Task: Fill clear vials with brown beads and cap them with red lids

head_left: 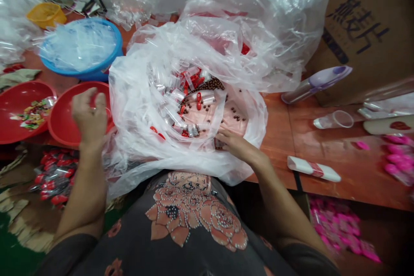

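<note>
My left hand (89,114) is raised over a red bowl (63,131), its fingers curled in. What they hold, if anything, is hidden. My right hand (237,144) reaches inside the near right side of a large white plastic bag (129,120) with its sides spread open. Its fingers are bent down over something small and dark, partly covered, that I cannot make out. In the bag lie clear plastic tubes (173,114), small red caps (199,101) and many round brown balls (213,84), some scattered on a pinkish surface (207,116).
A second red bowl (19,131) holds small colourful pieces. Behind stands a blue basin (118,45) of clear plastic pieces, beside a yellow basket (47,14). To the right are a purple-and-clear tube (315,84), a clear cup (334,119), a white packet (313,169) and a cardboard box (381,13).
</note>
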A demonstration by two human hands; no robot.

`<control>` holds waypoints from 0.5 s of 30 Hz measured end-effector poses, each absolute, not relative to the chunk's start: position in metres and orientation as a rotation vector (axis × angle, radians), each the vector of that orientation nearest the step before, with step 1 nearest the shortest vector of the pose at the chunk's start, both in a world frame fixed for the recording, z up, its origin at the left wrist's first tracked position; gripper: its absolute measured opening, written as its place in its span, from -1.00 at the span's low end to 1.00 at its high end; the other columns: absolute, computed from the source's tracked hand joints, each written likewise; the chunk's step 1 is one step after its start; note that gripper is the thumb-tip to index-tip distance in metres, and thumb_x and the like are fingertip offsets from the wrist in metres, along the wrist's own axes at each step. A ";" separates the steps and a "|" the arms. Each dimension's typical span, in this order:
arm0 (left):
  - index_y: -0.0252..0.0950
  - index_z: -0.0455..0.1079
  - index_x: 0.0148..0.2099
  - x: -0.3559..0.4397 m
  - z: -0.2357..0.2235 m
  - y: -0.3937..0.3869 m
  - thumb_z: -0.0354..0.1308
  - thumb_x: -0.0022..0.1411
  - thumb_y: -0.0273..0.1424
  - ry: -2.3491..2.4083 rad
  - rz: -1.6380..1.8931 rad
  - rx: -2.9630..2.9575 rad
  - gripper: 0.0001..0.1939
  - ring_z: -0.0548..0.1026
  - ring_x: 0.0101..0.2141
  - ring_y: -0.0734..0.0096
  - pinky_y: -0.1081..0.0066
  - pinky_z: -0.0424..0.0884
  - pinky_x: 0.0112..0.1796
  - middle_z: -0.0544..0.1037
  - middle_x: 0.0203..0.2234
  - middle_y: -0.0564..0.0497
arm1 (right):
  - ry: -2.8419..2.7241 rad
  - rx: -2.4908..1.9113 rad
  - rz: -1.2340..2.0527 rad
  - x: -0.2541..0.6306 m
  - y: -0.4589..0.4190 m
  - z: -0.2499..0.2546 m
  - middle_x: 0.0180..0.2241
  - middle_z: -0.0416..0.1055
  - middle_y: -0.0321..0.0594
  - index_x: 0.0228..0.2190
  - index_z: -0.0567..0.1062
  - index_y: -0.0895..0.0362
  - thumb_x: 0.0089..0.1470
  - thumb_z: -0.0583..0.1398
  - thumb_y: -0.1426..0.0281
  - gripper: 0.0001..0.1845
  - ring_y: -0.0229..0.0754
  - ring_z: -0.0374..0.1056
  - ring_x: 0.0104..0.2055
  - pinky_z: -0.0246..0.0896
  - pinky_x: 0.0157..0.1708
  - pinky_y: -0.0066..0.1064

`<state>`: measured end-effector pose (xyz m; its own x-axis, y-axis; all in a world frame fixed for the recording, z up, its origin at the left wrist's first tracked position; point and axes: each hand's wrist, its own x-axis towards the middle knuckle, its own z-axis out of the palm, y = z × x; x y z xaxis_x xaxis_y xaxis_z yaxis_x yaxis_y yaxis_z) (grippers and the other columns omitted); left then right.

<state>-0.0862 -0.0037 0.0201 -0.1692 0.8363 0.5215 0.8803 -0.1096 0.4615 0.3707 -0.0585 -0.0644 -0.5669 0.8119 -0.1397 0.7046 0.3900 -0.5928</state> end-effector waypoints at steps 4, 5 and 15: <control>-0.22 0.50 0.02 0.018 0.009 0.000 0.04 0.40 -0.28 -1.698 -1.252 -2.756 -0.72 0.51 -0.05 0.25 0.19 0.40 0.04 0.59 -0.09 -0.05 | -2.529 -1.339 0.987 0.372 -0.055 -0.062 0.15 0.41 -0.15 0.03 0.51 -0.02 -0.09 0.14 0.70 -0.33 -0.01 0.37 0.14 0.32 0.09 -0.15; -0.26 0.50 0.02 0.040 0.002 0.005 0.02 0.40 -0.35 -1.592 -1.103 -2.999 -0.72 0.51 -0.04 0.29 0.23 0.41 0.03 0.58 -0.07 -0.07 | -2.548 -1.339 0.988 0.372 -0.054 -0.061 0.16 0.40 -0.15 0.04 0.49 -0.03 -0.07 0.13 0.70 -0.34 -0.01 0.37 0.15 0.31 0.09 -0.17; -0.52 0.54 -0.10 0.105 -0.031 0.044 0.00 0.29 -0.55 -1.741 0.340 -2.857 -0.70 0.42 0.01 -0.08 0.18 0.35 -0.11 0.52 -0.11 -0.42 | -2.331 -1.713 0.497 0.375 -0.025 -0.046 -0.18 0.48 -0.04 -0.18 0.48 0.13 0.14 0.23 0.29 -0.77 -0.04 0.44 -0.24 0.30 -0.29 -0.28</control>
<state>0.1053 0.0444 -0.0308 0.4502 0.8468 -0.2832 0.8911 -0.4462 0.0826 0.3752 -0.0247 -0.0458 -0.3045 0.9520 -0.0328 0.8824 0.2689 -0.3861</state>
